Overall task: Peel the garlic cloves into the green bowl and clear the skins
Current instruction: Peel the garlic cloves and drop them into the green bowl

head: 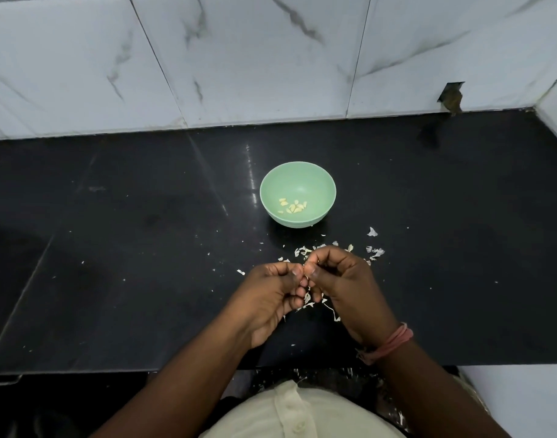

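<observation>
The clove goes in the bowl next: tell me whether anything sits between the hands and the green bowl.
Nothing solid does. Between the left hand and right hand, which work a clove, and the green bowl, only loose garlic skins lie flat on the black counter. The way to the bowl's open top looks free.

counter (pixel 429 191): glossy black stone | wall (pixel 271 58): polished marble-look tile | green bowl (pixel 297 181): matt plastic

Mint-green bowl (pixel 297 178), pale yellow cloves (pixel 293 207), black counter (pixel 128 232), grey-veined white tiles (pixel 255 58).
</observation>
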### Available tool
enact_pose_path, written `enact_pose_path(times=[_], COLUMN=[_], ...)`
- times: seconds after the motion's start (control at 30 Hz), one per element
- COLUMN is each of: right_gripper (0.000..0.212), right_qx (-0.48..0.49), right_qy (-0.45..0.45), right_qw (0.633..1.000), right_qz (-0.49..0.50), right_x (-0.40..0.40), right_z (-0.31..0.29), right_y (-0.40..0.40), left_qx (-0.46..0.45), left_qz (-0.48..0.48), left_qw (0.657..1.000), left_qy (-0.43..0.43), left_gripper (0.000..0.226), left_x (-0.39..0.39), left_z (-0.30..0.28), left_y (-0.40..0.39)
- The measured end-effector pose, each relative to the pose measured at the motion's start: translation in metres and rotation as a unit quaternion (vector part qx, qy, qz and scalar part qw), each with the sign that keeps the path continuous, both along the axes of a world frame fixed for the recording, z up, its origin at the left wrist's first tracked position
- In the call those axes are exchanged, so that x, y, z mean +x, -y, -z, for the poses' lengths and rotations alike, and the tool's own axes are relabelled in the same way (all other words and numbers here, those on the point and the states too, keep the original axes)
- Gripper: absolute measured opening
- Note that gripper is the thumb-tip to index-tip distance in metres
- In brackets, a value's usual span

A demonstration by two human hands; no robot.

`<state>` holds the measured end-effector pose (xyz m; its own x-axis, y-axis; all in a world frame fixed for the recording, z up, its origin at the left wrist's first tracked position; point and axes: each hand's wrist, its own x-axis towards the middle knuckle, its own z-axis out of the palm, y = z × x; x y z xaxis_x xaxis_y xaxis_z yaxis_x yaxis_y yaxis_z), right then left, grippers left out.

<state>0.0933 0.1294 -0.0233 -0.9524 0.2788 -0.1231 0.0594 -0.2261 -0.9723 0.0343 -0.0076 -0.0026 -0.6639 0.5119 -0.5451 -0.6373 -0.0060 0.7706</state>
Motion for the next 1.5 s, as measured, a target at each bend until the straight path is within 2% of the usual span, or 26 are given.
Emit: enact_pose_path(times=[0.13,0.27,0.4,0.6,0.67,0.73,0.77,0.83,0.87,0.97,1.03,1.13,1.23,1.27,1.33,1.4,1.5], right_gripper=[0.018,0.015,0.014,0.013,0.012,0.014,0.020,0.027,0.027,0.015,0.023,0.020,0.018,0.021,0.021,0.020,0.016], right_qx=[-0.060,-0.111,-0.122,0.027,0.048,0.127,0.203,0.360,0.404,0.492,0.543,0.562,0.458,0.393,0.201,0.035,-0.126], right_qy=[0.019,0.063,0.097,0.002,-0.020,-0.041,-0.050,-0.066,-0.068,-0.090,-0.116,-0.117,-0.061,-0.032,0.043,0.098,0.147], right_qw=[0.997,0.990,0.984,0.998,0.998,0.991,0.978,0.928,0.908,0.857,0.822,0.811,0.877,0.908,0.970,0.990,0.978], right_qz=[-0.038,-0.061,-0.085,-0.050,-0.032,0.004,0.025,0.066,0.084,0.122,0.124,0.112,0.130,0.140,0.129,0.095,0.073], right_x=[0.001,0.001,0.003,0.005,0.005,0.003,0.003,0.003,0.004,0.005,0.005,0.006,0.005,0.004,0.001,0.001,0.002], right_z=[0.000,-0.001,0.000,-0.006,-0.011,-0.011,-0.008,0.001,0.003,0.007,0.010,0.014,0.014,0.012,0.008,0.004,-0.003], right_y=[-0.003,-0.004,-0.006,0.001,0.005,0.004,0.004,0.006,0.008,0.011,0.011,0.012,0.012,0.013,0.015,0.017,0.013], left_qx=[-0.029,-0.047,-0.044,0.015,0.032,0.038,0.035,0.016,0.003,-0.024,-0.029,-0.022,-0.025,-0.040,-0.083,-0.113,-0.117], left_qz=[0.042,0.068,0.089,0.081,0.060,0.020,-0.002,-0.051,-0.078,-0.130,-0.143,-0.160,-0.173,-0.169,-0.143,-0.106,-0.050], left_qw=[0.998,0.995,0.987,0.946,0.935,0.930,0.930,0.937,0.941,0.952,0.957,0.958,0.969,0.976,0.986,0.983,0.970], left_qy=[0.023,0.054,0.124,0.313,0.349,0.365,0.366,0.346,0.329,0.275,0.251,0.236,0.172,0.128,0.018,-0.094,-0.206], left_gripper=[0.020,0.022,0.017,0.018,0.015,0.016,0.015,0.013,0.015,0.017,0.016,0.012,0.012,0.013,0.015,0.019,0.018], left_x=[-0.006,-0.008,-0.012,-0.017,-0.018,-0.017,-0.016,-0.011,-0.009,-0.004,-0.001,0.000,0.003,0.005,0.007,0.008,0.007], left_z=[0.000,0.000,0.002,0.000,0.000,0.000,0.000,0.000,-0.001,-0.003,-0.004,-0.006,-0.003,-0.002,0.001,0.005,0.007], left_y=[0.003,0.004,0.007,0.009,0.009,0.006,0.003,-0.004,-0.007,-0.018,-0.021,-0.022,-0.022,-0.022,-0.023,-0.021,-0.016])
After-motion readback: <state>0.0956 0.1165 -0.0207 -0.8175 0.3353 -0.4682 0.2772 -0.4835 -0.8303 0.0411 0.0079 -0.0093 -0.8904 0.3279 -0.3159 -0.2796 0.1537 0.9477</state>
